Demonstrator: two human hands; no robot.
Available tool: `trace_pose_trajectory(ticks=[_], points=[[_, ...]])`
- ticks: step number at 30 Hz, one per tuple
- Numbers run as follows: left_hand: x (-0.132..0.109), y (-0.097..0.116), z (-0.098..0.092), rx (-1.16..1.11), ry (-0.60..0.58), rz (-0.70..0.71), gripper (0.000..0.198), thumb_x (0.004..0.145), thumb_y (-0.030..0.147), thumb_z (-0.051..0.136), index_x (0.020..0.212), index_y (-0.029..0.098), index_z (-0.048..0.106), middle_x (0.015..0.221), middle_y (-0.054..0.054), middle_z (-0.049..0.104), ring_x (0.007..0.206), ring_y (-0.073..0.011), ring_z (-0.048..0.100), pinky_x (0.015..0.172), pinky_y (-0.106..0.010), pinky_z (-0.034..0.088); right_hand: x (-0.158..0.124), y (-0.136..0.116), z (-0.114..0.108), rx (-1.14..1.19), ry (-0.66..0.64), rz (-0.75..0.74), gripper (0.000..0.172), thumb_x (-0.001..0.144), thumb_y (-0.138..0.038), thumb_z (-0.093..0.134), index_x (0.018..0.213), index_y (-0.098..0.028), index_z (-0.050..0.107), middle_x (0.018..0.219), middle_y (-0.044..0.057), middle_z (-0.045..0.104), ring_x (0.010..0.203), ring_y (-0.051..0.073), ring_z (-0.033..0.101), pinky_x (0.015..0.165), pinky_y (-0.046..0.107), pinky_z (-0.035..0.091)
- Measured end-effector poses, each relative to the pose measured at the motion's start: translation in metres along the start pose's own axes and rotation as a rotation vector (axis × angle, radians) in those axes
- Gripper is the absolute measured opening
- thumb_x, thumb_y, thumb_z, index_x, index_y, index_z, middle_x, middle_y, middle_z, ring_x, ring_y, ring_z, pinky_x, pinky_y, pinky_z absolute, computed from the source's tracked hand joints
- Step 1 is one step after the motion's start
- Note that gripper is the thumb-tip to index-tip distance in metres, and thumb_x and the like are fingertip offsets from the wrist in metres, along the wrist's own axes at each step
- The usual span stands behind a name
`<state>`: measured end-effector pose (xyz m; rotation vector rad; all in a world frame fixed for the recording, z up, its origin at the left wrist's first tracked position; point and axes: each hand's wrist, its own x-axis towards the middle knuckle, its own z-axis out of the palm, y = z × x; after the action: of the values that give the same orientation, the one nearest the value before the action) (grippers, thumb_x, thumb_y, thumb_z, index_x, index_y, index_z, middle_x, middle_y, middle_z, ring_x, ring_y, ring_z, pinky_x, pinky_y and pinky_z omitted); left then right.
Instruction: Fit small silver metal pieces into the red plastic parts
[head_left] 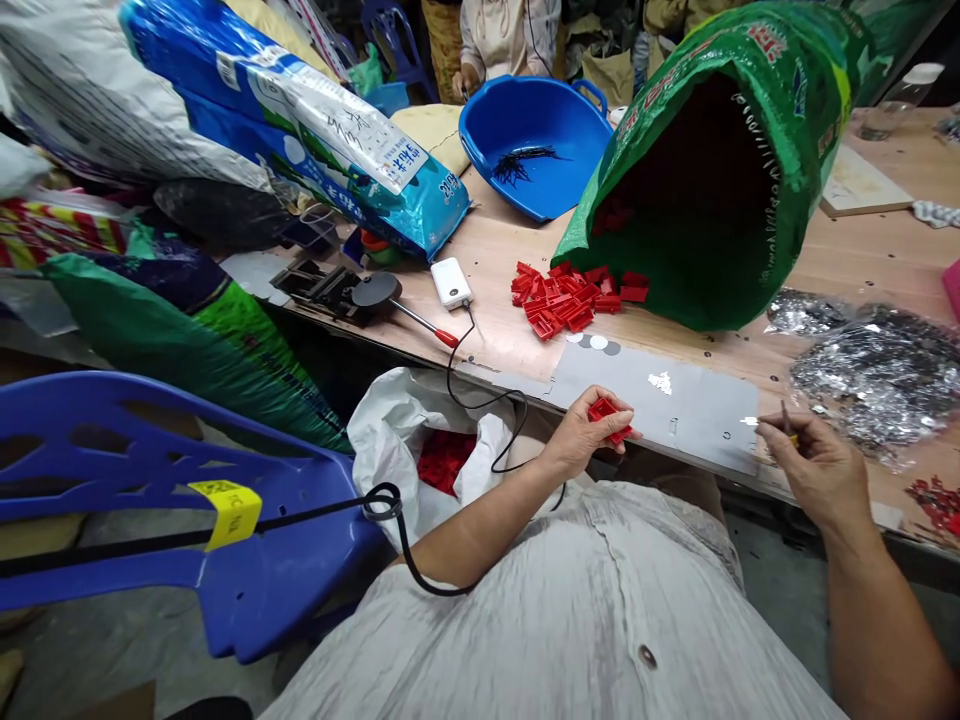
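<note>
Both hands work at the near edge of the surface (825,260).
The left hand (581,435), wrist bent, pinches a red plastic piece (609,415) over the grey mat (675,400); the right hand (814,460) pinches a thin tool (786,420). Beyond lie the red pile (574,295) and green sack (712,170).

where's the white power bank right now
In the head view the white power bank lies on the wooden table, left of the pile of red plastic clips and just below the blue-and-white sack, its black cable trailing off the table edge.
</note>
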<state>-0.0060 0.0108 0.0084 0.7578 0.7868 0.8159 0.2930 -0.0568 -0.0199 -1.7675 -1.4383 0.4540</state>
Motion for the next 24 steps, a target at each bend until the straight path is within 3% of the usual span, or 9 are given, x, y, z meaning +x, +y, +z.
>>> trace_pose_trajectory(ticks=[3,8,15,20,24], points=[[0.001,-0.002,0.0,0.098,0.033,0.044,0.041,0.07,0.042,0.078,0.092,0.016,0.055,0.097,-0.004,0.062,0.074,-0.0147,0.068,0.052,-0.019,0.048,-0.005,-0.024,0.016,0.013,-0.074,0.077,0.03,0.084,-0.051,0.063,0.095,-0.023,0.069,0.08,0.002,0.067,0.06,0.014,0.052,0.055,0.028,0.042],[-0.001,-0.005,-0.007,0.119,-0.067,0.055,0.047,0.072,0.031,0.077,0.113,0.02,0.057,0.122,-0.008,0.057,0.092,-0.0157,0.064,0.077,-0.029,0.054,-0.011,-0.043,0.034,0.024,-0.18,0.032,0.031,0.086,-0.05,0.059,0.096,-0.022,0.069,0.072,0.001,0.064,0.059,0.014,0.051,0.055,0.026,0.041],[-0.012,-0.001,-0.002,0.578,0.039,0.311,0.038,0.07,0.026,0.079,0.106,0.021,0.067,0.106,-0.008,0.065,0.105,-0.0241,0.059,0.101,-0.035,0.042,-0.018,-0.073,0.045,0.07,-0.223,-0.074,0.024,0.088,-0.044,0.06,0.095,-0.022,0.069,0.076,0.001,0.069,0.059,0.014,0.056,0.057,0.027,0.045],[-0.019,0.001,0.003,0.599,0.039,0.356,0.033,0.073,0.026,0.075,0.106,0.024,0.07,0.108,-0.009,0.065,0.11,-0.026,0.057,0.107,-0.036,0.036,-0.018,-0.097,0.052,0.072,-0.256,-0.236,0.018,0.091,-0.037,0.058,0.097,-0.024,0.068,0.091,0.004,0.074,0.072,0.017,0.065,0.066,0.03,0.051],[-0.022,0.001,0.004,0.594,0.049,0.372,0.031,0.073,0.028,0.075,0.103,0.024,0.07,0.106,-0.009,0.066,0.111,-0.0263,0.056,0.108,-0.037,0.036,-0.018,-0.107,0.056,0.07,-0.289,-0.28,0.017,0.092,-0.036,0.056,0.096,-0.024,0.067,0.093,0.005,0.074,0.076,0.018,0.067,0.069,0.032,0.053]])
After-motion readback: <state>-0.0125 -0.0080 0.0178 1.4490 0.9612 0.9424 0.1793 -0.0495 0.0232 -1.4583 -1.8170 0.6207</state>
